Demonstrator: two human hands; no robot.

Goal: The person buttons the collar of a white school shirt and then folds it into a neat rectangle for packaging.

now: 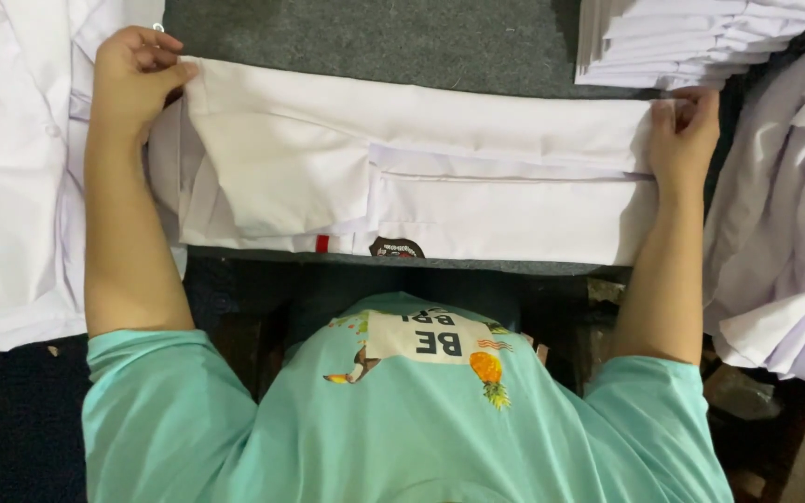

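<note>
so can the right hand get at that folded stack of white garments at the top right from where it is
Probably yes: the right hand grips the white garment's edge just below the folded stack, nothing between them.

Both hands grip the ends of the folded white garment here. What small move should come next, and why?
Probably bring the top fold toward the body. The left hand and right hand pinch the far edge of the white garment at both ends, so the raised flap looks ready to lay flat.
</note>
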